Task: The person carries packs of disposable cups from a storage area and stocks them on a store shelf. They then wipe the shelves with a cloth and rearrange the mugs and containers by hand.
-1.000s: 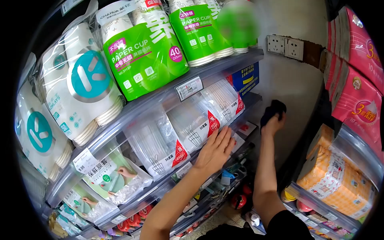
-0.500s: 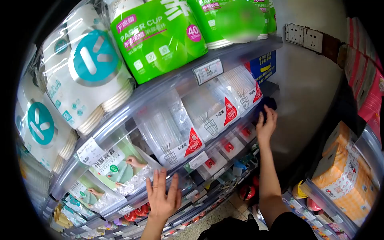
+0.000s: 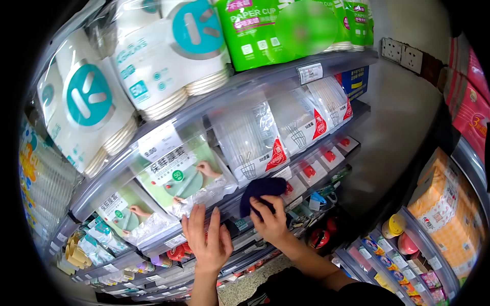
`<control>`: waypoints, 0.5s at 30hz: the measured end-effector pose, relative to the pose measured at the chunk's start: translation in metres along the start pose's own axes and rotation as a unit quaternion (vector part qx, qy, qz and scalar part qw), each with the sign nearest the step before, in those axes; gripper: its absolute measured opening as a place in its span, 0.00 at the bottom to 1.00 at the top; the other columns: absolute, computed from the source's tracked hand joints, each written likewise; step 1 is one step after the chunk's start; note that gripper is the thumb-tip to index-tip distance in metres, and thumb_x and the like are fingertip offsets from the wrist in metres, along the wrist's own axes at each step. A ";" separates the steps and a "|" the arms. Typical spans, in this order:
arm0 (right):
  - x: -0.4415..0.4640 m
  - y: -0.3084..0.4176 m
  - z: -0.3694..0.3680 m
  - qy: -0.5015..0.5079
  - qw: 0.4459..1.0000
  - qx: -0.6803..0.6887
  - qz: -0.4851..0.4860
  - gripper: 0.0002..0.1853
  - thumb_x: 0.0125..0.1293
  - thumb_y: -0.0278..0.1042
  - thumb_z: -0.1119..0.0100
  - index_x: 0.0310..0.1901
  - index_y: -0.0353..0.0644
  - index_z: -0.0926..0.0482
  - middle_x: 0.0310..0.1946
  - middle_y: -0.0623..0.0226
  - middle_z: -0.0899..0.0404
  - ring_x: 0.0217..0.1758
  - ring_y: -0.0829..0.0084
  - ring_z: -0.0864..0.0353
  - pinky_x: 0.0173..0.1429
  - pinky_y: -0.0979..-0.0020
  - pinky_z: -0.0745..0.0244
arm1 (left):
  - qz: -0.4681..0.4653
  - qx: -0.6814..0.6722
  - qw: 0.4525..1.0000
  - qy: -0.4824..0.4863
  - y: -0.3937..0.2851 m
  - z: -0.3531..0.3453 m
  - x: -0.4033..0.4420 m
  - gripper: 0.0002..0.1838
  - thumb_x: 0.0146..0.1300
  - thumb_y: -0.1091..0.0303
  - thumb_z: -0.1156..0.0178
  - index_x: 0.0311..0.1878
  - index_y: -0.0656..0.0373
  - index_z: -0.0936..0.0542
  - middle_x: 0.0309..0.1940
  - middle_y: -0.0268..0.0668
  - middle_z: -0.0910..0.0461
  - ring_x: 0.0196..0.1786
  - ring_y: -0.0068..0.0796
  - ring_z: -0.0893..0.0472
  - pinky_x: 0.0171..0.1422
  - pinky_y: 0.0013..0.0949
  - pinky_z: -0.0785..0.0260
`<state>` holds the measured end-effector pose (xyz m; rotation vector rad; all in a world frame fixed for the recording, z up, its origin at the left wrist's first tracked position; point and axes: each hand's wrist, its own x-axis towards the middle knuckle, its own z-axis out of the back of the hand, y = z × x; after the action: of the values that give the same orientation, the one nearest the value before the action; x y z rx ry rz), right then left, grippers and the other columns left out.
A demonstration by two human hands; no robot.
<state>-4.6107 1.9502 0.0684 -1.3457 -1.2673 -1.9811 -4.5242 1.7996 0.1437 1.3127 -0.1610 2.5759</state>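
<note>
A dark purple, bunched cloth [image 3: 260, 192] is pressed to the front edge of the shelf, with my right hand [image 3: 270, 223] closed on it from below. Left of it, my left hand [image 3: 206, 242] has its fingers stretched out and holds nothing. Its fingertips are at the shelf's front edge; whether they touch it I cannot tell. Just above that hand stands a green-and-white pack of plastic-film covers [image 3: 179, 176]. Packs of wrapped straws [image 3: 250, 148] with red triangular labels stand behind the cloth.
Bagged white paper cups [image 3: 168, 61] and green paper-cup packs [image 3: 255, 38] fill the shelf above. Lower shelves hold small boxed goods [image 3: 310, 171]. Wall sockets [image 3: 401, 53] are at upper right. Orange tissue packs [image 3: 444, 209] sit on another rack at right.
My right hand has moved left along the shelf edge with the cloth, from the far right end to beside my left hand. The view has shifted left.
</note>
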 end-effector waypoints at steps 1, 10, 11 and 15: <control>0.006 0.007 0.006 0.039 0.997 0.062 -0.022 0.17 0.51 0.23 0.32 0.46 0.39 0.17 0.44 0.55 0.27 0.44 0.59 0.23 0.45 0.68 0.25 | -0.007 -0.019 1.000 0.003 0.000 0.001 0.002 0.26 0.50 0.78 0.42 0.57 0.61 0.24 0.62 0.52 0.31 0.66 0.53 0.32 0.72 0.58 0.50; 0.166 -0.025 0.004 -0.072 0.990 0.121 0.002 0.11 0.60 0.21 0.40 0.46 0.35 0.21 0.45 0.54 0.21 0.53 0.59 0.22 0.59 0.66 0.31 | -0.143 -0.092 0.980 0.099 -0.035 -0.060 0.056 0.33 0.52 0.65 0.36 0.62 0.65 0.30 0.64 0.53 0.35 0.68 0.53 0.35 0.69 0.53 0.42; 0.184 -0.034 -0.008 -0.062 0.992 0.109 0.025 0.12 0.59 0.21 0.40 0.46 0.36 0.21 0.46 0.52 0.22 0.53 0.55 0.23 0.59 0.64 0.31 | -0.165 -0.084 0.976 0.112 -0.038 -0.069 0.065 0.35 0.52 0.62 0.35 0.63 0.65 0.32 0.65 0.53 0.36 0.69 0.53 0.37 0.70 0.52 0.43; 0.230 -0.066 -0.042 0.002 0.995 -0.043 0.089 0.18 0.52 0.19 0.43 0.47 0.39 0.21 0.42 0.49 0.25 0.49 0.44 0.24 0.53 0.56 0.27 | -0.166 0.021 0.978 0.122 -0.034 -0.102 0.070 0.40 0.54 0.57 0.35 0.68 0.64 0.36 0.67 0.53 0.37 0.71 0.52 0.40 0.71 0.52 0.44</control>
<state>-4.7817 1.9777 0.2387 -1.4417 -1.0322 -1.9318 -4.6340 1.8654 0.1396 0.9308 0.1477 2.4313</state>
